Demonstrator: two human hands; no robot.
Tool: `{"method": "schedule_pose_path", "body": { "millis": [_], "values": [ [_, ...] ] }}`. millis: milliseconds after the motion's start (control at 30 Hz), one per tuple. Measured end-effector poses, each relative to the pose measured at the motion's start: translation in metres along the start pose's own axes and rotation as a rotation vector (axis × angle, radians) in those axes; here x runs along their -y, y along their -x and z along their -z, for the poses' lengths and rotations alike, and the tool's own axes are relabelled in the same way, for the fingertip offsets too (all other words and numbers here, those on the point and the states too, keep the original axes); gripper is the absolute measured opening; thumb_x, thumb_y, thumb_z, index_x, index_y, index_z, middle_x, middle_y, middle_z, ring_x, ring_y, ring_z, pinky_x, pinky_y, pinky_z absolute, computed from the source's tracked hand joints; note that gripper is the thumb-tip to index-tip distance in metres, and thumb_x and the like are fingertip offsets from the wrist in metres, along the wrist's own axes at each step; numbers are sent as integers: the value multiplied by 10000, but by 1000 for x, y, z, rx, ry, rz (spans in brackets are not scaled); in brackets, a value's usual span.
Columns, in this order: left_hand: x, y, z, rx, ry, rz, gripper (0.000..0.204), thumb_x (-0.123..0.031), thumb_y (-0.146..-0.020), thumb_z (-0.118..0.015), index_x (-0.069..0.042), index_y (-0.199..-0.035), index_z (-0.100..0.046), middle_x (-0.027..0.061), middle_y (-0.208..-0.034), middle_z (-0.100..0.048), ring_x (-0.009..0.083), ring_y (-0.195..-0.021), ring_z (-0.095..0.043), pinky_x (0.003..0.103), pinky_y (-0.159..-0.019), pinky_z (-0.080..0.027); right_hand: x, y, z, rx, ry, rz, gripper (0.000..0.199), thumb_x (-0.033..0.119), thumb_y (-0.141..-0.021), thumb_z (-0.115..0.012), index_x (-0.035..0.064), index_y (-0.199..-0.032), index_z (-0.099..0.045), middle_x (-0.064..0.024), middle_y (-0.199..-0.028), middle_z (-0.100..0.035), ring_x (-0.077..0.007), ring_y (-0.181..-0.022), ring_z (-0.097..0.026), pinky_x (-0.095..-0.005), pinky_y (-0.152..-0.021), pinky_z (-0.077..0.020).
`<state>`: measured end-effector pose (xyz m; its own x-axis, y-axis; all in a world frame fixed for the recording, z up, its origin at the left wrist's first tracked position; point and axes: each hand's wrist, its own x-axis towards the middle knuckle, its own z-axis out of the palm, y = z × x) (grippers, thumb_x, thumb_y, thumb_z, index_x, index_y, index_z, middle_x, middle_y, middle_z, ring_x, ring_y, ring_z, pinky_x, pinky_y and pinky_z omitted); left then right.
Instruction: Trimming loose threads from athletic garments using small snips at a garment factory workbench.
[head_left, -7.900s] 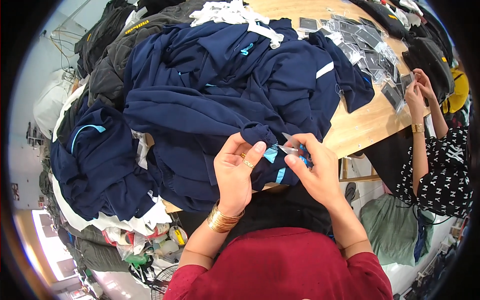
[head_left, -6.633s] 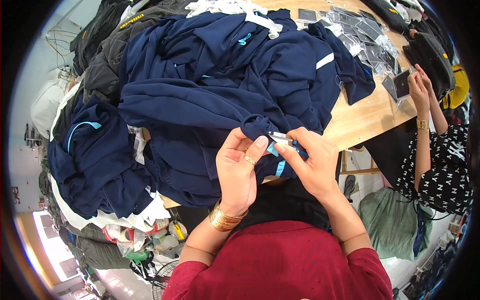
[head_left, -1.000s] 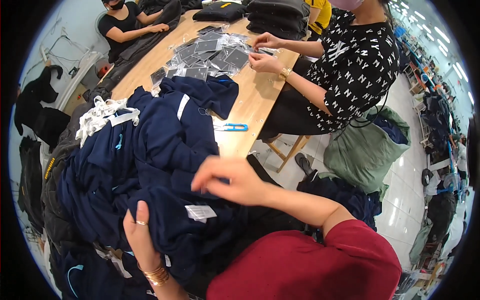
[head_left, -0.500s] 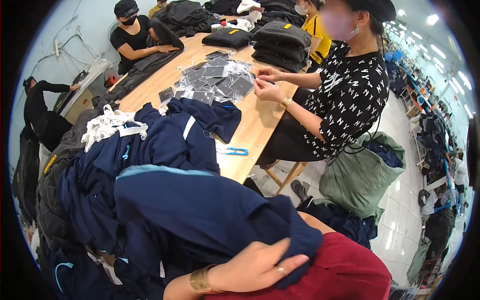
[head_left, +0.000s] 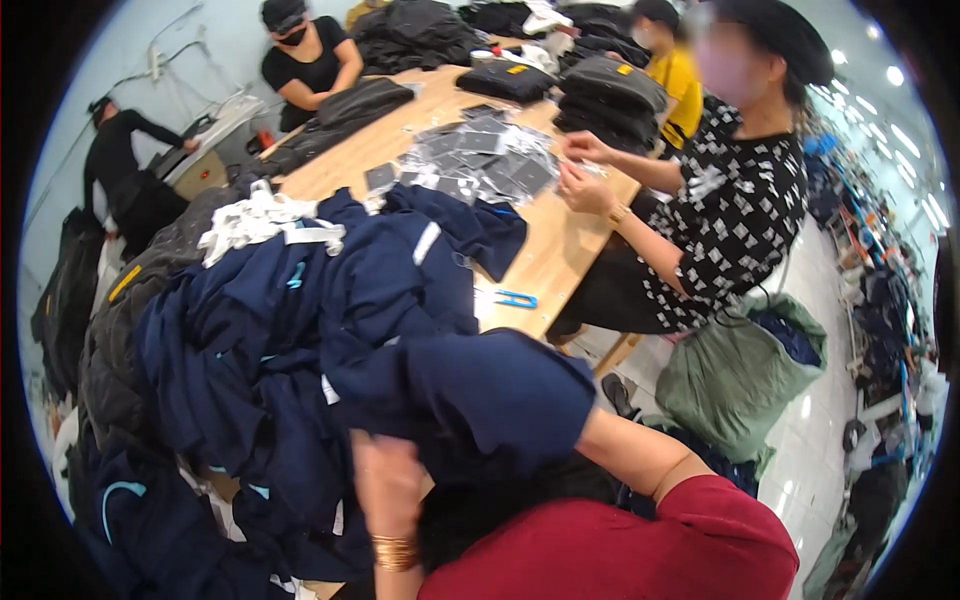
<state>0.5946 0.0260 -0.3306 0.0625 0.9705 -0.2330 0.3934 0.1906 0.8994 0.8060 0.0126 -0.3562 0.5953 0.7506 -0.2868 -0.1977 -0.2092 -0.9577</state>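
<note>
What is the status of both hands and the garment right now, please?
Left hand blurred, gripping navy garment. Right hand hidden under it. Navy pile crowds the table.

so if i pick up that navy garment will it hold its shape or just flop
Likely flop: the navy garment drapes over the right arm and folds softly. It probably slides easily against the pile. It looks light, since the left hand lifts it with a loose grip.

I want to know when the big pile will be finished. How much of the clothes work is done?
Not much looks done. Folded dark stacks sit at the table's far end. The left hand lifts a navy garment; the right hand is hidden under it. A big navy pile still waits.
</note>
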Motion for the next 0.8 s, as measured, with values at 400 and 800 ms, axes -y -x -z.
{"method": "schedule_pose_path", "body": {
  "millis": [400, 800],
  "values": [
    [50, -25, -101, 312, 99, -606, 484, -38, -744, -659, -28, -1198, -492, 132, -1047, -590, 329, -1000, -558, 340, -898, -428, 36, 4, 143, -74, 157, -107, 496, 267, -900, -510, 2, -1311, -425, -115, -1240, -514, -210, -1113, -496, -343, -938, -407],
    [4, 12, -85, 1217, 575, -18, 507, -362, -834, -675, 9, -1154, -545, 45, -1061, -588, 116, -949, -535, 245, -850, -435, -6, 61, 131, 545, 517, 113, 377, 66, -790, -656, -17, -1149, -573, -70, -976, -647, -130, -877, -600, -271, -786, -487]
  ]
}}
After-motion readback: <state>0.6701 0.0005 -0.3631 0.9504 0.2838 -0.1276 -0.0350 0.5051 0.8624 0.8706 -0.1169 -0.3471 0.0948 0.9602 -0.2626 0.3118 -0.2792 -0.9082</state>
